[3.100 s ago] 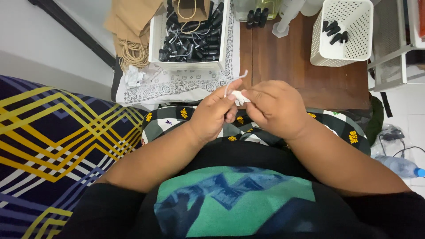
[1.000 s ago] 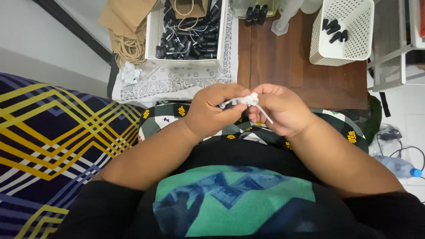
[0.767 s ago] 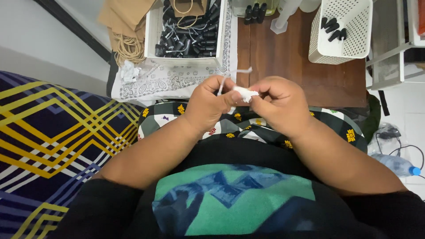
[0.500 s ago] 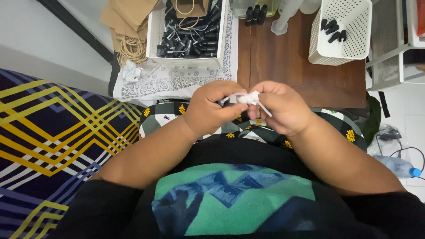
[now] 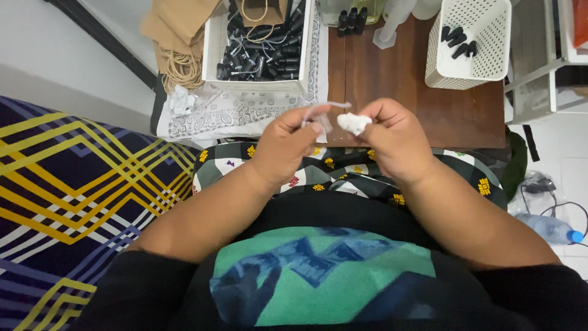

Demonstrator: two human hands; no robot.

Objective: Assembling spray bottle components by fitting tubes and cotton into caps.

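Note:
Over my lap my left hand [image 5: 286, 144] pinches a thin clear plastic strip [image 5: 323, 113] that sticks up and bends to the right. A few centimetres away my right hand [image 5: 395, 141] is closed on a small crumpled white wad [image 5: 353, 123] held at its fingertips. The two hands are slightly apart in front of the wooden table's near edge. What the strip and the wad are made of is unclear.
A white bin [image 5: 260, 49] full of small black bottles stands on a patterned white cloth [image 5: 233, 110]. A white perforated basket [image 5: 474, 40] with a few black pieces sits on the brown table [image 5: 392, 73]. Brown paper bags [image 5: 177, 30] lie at the back left, a striped mattress [image 5: 73, 184] to my left.
My hands were pressed together around the white piece; now they have drawn apart, the strip staying in the left and the white wad in the right.

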